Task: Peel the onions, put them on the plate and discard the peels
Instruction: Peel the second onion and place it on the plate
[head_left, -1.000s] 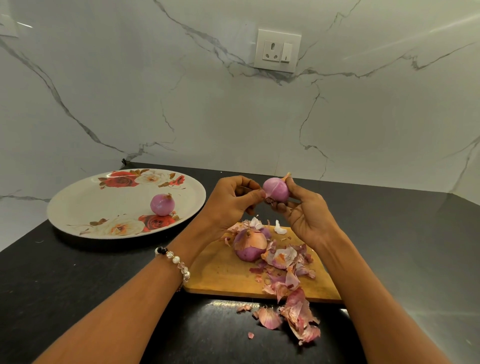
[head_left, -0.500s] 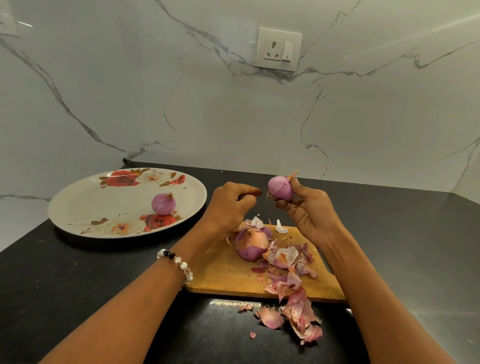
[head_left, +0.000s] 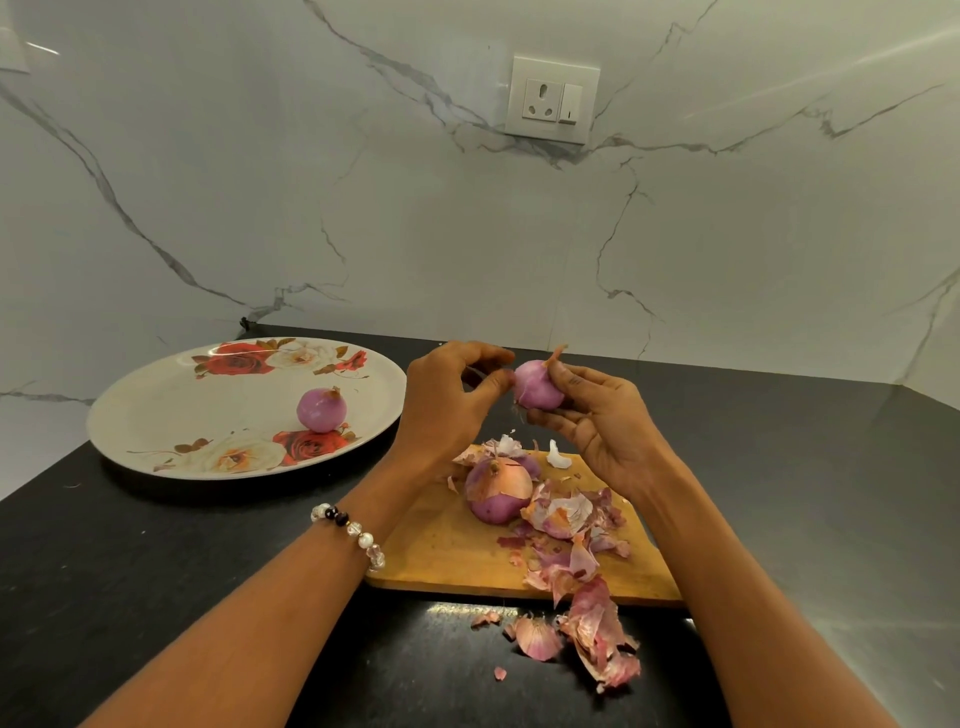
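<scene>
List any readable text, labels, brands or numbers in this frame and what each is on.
None readable.
Wall socket: no brand or lettering; only a small mark on its switch, too small to read as a character.
Plate: rose pattern only, no words.
Right hand: a small dark mark on one of the fingers, too blurred to read.
Cutting board: no print or stamp visible.

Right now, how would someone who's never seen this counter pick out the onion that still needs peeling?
Find the wooden cutting board on the black countertop, right of the floral plate. The unpeeled onion sits at its far end beside the peel pile. Unlike the two smooth purple onions, it still wears papery orange-brown skin.
</scene>
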